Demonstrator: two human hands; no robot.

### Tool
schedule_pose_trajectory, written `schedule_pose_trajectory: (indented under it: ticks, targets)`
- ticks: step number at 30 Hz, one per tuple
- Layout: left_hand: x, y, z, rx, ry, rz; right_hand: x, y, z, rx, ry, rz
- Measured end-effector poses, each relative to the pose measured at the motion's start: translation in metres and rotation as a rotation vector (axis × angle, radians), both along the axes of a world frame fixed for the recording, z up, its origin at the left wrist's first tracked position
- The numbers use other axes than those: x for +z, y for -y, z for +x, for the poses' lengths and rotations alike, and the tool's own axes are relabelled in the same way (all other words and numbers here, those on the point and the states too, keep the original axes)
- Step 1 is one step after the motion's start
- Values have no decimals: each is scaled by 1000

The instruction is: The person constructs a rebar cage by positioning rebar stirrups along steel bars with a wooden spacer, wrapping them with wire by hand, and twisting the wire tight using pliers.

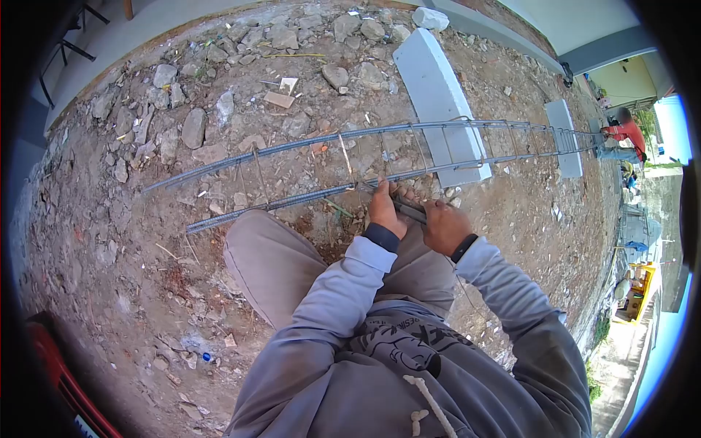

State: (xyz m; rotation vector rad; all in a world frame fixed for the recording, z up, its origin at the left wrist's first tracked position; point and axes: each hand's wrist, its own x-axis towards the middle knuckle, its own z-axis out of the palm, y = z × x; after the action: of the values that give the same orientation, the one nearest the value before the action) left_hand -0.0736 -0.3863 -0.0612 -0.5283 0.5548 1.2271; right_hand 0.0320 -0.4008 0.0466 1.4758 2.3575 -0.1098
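A long rebar cage (438,171) runs from near my knees off to the right, its ribbed bars joined by thin square stirrups. My left hand (387,210) is closed right beside the nearer bar, fingertips close to a stirrup joint; what they pinch is too small to make out. My right hand (447,228) is wrapped around one end of a dark grey, bar-like tool (410,209), whose other end reaches the left hand. Its exact kind is partly hidden by the fingers. A thin wire hangs below the right hand.
Two pale blocks, a near one (442,109) and a farther one (562,139), lie under the cage. Stones (194,128) and rubble litter the dirt. A person in a red shirt (629,136) is at the cage's far end. A red object (66,379) stands lower left.
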Motion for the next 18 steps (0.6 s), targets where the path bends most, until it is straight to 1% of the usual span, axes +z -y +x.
schedule_pose_trajectory:
  ticks: [2, 3, 4, 5, 7, 8, 9, 11, 12, 14, 17, 18]
  targets:
    - [3, 13, -7, -47, -45, 69, 24, -31, -9, -329, -79, -548]
    - [3, 19, -11, -32, -23, 126, 32, -48, -12, -491, -118, -816]
    - [3, 24, -14, -17, 2, 186, 24, -59, -3, -607, -288, -1023]
    - [3, 27, -15, 2, 30, 244, 19, -60, 5, -697, -360, -1118]
    - [-2, 25, -12, 3, 38, 254, 10, -64, 15, -870, -490, -1308]
    - [-9, 22, -5, 0, 45, 248, 5, -64, 20, -892, -500, -1331]
    - [-14, 19, -2, -7, 51, 245, 11, -63, 14, -834, -456, -1225]
    - [-7, 15, -4, 22, 105, 233, 31, -59, 1, -724, -373, -1009]
    - [-3, 13, -4, 35, 133, 228, 29, -59, 6, -538, -374, -765]
    - [-4, 11, 1, 44, 112, 198, 20, -57, 17, -162, -359, -282]
    - [-3, 6, 4, 47, 76, 108, 46, -18, -16, -9, 27, -161]
    - [-2, 5, 5, 42, 66, 69, 41, -3, -18, 2, 91, -86]
